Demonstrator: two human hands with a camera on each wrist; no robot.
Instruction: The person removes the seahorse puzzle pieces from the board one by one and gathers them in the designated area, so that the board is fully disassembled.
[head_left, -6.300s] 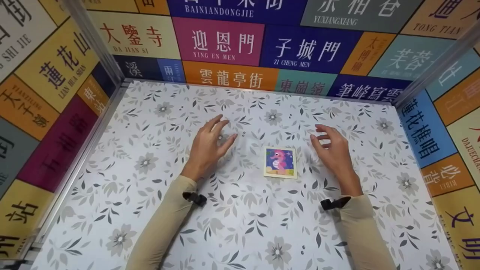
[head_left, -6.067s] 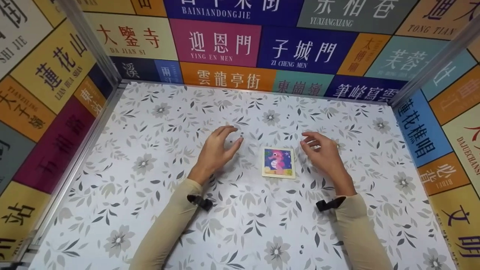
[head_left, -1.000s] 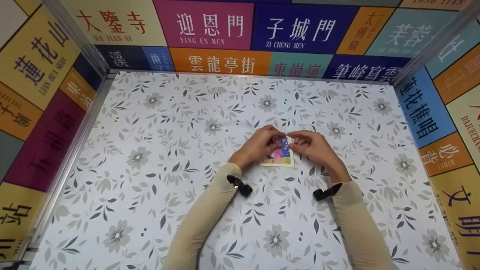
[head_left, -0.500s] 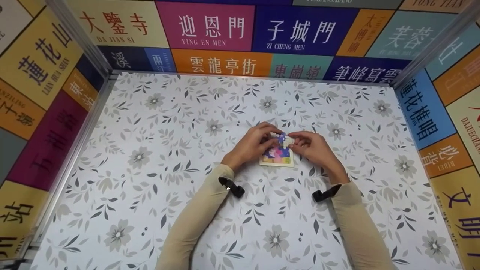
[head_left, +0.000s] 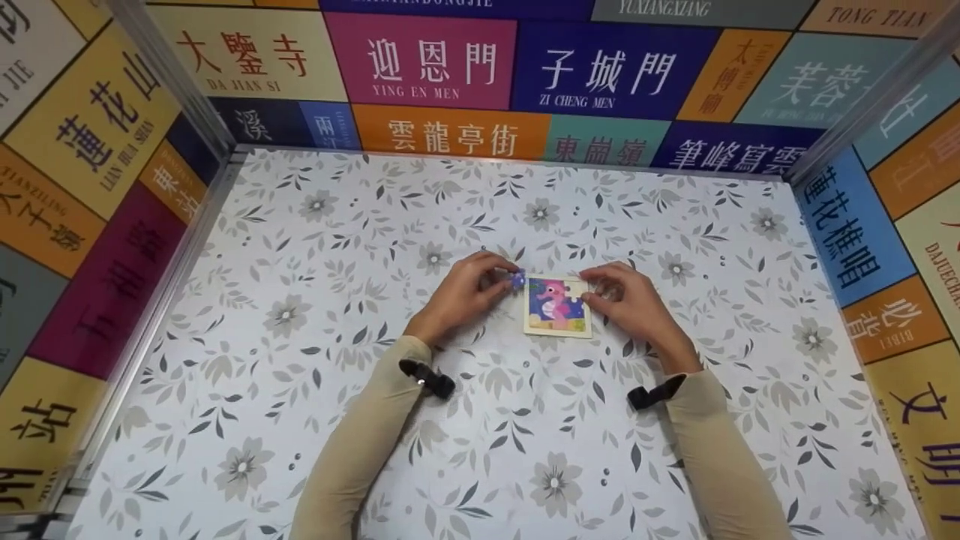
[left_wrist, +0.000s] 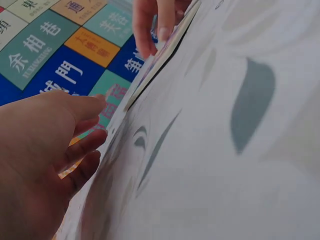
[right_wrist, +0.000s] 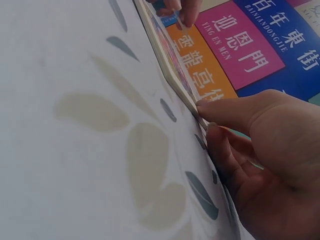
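A small square jigsaw puzzle (head_left: pixel 556 307) with a pink seahorse lies flat on the table in the head view. Its top right corner shows a pale bare patch of the tray. My left hand (head_left: pixel 469 294) is just left of the puzzle and pinches a blue puzzle piece (head_left: pixel 518 279) between thumb and forefinger; the left wrist view (left_wrist: pixel 45 155) hides that piece. My right hand (head_left: pixel 626 300) holds the puzzle's right edge, thumb and forefinger at the rim. In the right wrist view the right thumb (right_wrist: pixel 225 111) meets the tray's corner.
A white tabletop (head_left: pixel 375 450) with grey flowers and leaves spreads around the puzzle. Upright panels (head_left: pixel 442 60) with coloured lettered blocks enclose the back and both sides. Metal posts (head_left: pixel 176 82) stand at the back corners. Each wrist wears a black camera strap (head_left: pixel 427 379).
Several seconds ago the puzzle was whole and both hands were apart from it. In the last half second, my left hand has drawn a blue piece leftward off the puzzle; the right stays at the edge.
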